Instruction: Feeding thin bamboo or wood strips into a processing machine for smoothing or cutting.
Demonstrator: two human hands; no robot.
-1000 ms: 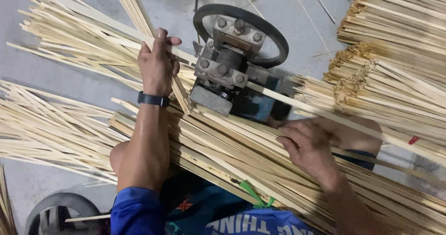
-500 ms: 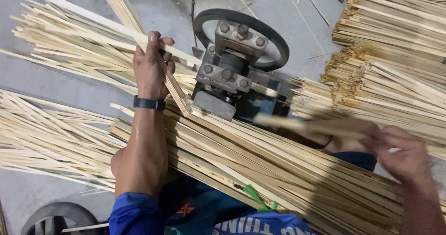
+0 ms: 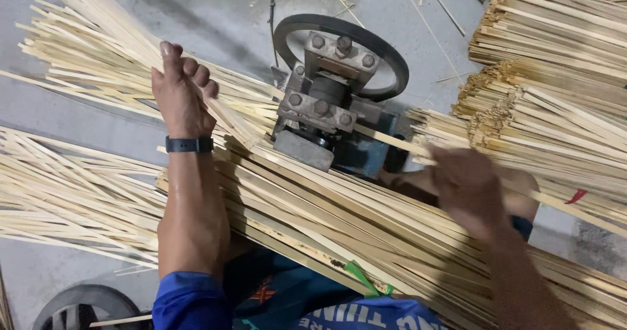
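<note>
My left hand [image 3: 179,98], with a dark band at the wrist, is closed over a sheaf of thin bamboo strips [image 3: 108,23] that fans out to the upper left of a small metal machine [image 3: 320,105]. My right hand [image 3: 467,186] is blurred; it sits to the right of the machine, fingers curled on a single bamboo strip [image 3: 392,144] that runs into the machine's side. A thick bundle of long strips [image 3: 326,225] lies across my lap, under both forearms.
A black wheel [image 3: 392,62] sits behind the machine. Tied stacks of strips [image 3: 555,43] fill the right side, one with a red tag [image 3: 576,196]. Loose strips [image 3: 65,193] spread over the grey floor at left. A dark round object [image 3: 78,304] is at bottom left.
My right hand swung out to the far right, then came back left toward the machine along the strip. My left hand slid slightly up and left on the sheaf.
</note>
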